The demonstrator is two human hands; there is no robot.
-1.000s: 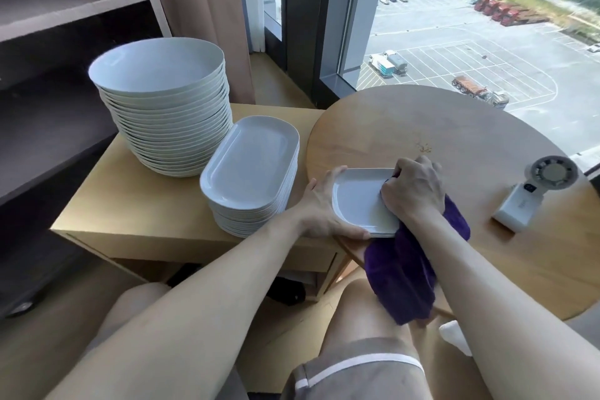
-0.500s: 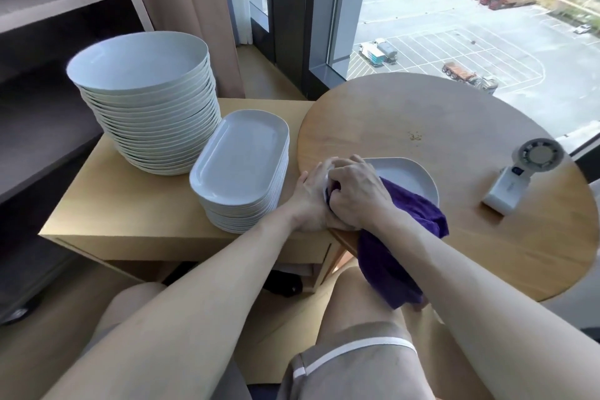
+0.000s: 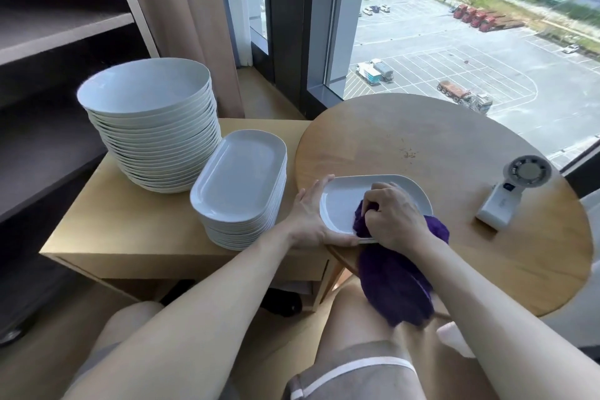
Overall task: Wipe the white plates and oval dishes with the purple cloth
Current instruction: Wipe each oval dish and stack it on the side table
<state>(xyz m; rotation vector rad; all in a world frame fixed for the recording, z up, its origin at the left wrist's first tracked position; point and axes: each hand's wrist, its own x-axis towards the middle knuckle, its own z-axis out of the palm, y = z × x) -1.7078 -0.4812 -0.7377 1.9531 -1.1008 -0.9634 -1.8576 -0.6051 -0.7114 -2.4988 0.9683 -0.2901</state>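
Near bottom: person's bare knees and grey shorts with white trim, seated at the tables. Purple cloth hangs off the near edge of the round wooden table and down over the right knee; its upper end is bunched on the dish.

Right hand has its fingers curled tight round the bunched cloth and presses it onto the inside of a single white oval dish. That dish lies flat at the table's near-left edge, its near rim about level with the edge. Left hand clasps the dish's left end, thumb along the near rim, fingers up along the far-left rim.

Left of it is a low rectangular light-wood side table, touching or just beside the round table. Stack of white oval dishes sits at its near-right corner, close to the left hand. Stack of white round deep plates, taller, sits behind it toward the far-left corner, just beside the oval stack.

White handheld fan lies flat by the round table's right edge, well apart from the dish.

Far: dark shelving unit on the left, beige curtain, large window over a car park.
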